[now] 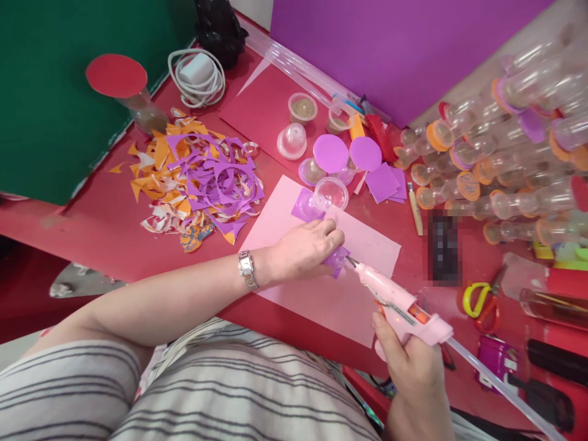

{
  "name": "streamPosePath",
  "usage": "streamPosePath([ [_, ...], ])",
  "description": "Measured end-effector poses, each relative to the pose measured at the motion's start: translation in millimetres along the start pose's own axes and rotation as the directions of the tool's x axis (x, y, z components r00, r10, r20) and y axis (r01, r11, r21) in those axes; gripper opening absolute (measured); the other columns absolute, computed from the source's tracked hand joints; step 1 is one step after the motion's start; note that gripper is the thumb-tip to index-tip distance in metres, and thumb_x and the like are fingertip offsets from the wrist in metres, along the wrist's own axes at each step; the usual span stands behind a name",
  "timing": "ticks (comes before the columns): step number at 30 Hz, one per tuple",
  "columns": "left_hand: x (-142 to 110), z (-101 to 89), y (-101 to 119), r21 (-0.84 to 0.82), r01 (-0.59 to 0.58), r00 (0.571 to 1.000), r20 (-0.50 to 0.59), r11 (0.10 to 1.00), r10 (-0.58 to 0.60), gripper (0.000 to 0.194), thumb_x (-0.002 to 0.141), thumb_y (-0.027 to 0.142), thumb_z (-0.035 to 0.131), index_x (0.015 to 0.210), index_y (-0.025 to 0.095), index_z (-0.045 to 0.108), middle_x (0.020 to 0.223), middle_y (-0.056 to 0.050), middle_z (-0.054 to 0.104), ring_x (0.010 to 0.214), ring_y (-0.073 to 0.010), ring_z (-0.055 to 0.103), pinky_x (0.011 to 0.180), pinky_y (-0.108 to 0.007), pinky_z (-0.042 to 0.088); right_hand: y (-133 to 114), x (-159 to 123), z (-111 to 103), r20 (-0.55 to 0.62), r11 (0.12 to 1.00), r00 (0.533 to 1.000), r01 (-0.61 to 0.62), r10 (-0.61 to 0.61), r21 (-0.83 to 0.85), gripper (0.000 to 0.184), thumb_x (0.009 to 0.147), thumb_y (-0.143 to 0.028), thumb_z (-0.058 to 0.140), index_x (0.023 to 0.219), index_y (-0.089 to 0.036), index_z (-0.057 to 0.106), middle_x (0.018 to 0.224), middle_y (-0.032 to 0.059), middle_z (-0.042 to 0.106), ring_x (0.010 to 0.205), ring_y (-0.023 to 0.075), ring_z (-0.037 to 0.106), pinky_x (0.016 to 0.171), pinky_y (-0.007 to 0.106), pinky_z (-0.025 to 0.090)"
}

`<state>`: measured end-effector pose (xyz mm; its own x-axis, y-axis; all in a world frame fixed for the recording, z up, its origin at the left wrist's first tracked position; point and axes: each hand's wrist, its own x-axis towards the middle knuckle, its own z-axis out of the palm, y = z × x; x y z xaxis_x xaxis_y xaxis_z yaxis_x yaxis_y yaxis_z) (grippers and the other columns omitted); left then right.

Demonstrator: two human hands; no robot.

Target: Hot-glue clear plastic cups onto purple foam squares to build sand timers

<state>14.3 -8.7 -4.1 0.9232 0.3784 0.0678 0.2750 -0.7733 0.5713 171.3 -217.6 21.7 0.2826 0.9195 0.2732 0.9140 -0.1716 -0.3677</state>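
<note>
My right hand (416,367) is wrapped round a pink hot glue gun (390,294), with a long clear glue stick (500,380) running out of its back. The gun's metal nozzle meets the rim of a small clear plastic cup (340,256) over a purple paper piece (334,268). My left hand (307,248) has its fingers curled on that cup, hiding most of it. Beneath lies a pink paper sheet (316,306). Just beyond my left hand, another purple square (301,205) and a clear plastic cup (331,195) rest on the sheet.
Orange and purple paper scraps (220,177) are heaped at left. Purple discs (331,153) and sand-filled cups (303,109) stand behind. Joined clear cups (509,159) are stacked at right, above scissors (480,303). A red-topped cup tower (117,76) stands back left.
</note>
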Motion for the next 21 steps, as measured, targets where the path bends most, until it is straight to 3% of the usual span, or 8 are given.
streamPosePath([
  [10, 0.0, 0.2, 0.2, -0.015, 0.004, 1.0, 0.006, 1.0, -0.004, 0.041, 0.084, 0.039, 0.075, 0.109, 0.01, 0.06, 0.111, -0.015, 0.06, 0.094, -0.0252, 0.064, 0.08, -0.035, 0.054, 4.0, -3.8, 3.9, 0.027, 0.994, 0.995, -0.1, 0.098, 0.053, 0.033, 0.088, -0.041, 0.066, 0.064, -0.021, 0.057, 0.046, -0.0023, 0.054, 0.039, 0.0138, 0.053, 0.041, 0.026, 0.042],
  [17, -0.6, 1.3, -0.9, -0.012, -0.016, 1.0, -0.01, 1.0, 0.016, 0.038, 0.084, 0.036, 0.074, 0.108, 0.01, 0.06, 0.112, -0.016, 0.06, 0.093, -0.0245, 0.063, 0.08, -0.034, 0.054, 4.1, -0.4, 2.6, -0.014, 0.998, 0.999, -0.039, 0.039, 0.043, 0.03, 0.09, -0.044, 0.063, 0.074, -0.019, 0.066, 0.059, 0.0039, 0.067, 0.05, 0.0181, 0.062, 0.046, 0.028, 0.047],
  [21, 0.3, 1.4, -2.0, -0.015, -0.027, 1.0, -0.013, 1.0, 0.027, 0.028, 0.088, 0.028, 0.066, 0.108, 0.01, 0.06, 0.111, -0.015, 0.06, 0.092, -0.0237, 0.063, 0.08, -0.034, 0.053, 7.6, -7.4, -2.9, 0.05, 0.999, 0.998, -0.03, 0.028, 0.021, 0.027, 0.09, -0.039, 0.064, 0.074, -0.018, 0.068, 0.058, 0.0046, 0.067, 0.049, 0.0181, 0.062, 0.046, 0.028, 0.049],
])
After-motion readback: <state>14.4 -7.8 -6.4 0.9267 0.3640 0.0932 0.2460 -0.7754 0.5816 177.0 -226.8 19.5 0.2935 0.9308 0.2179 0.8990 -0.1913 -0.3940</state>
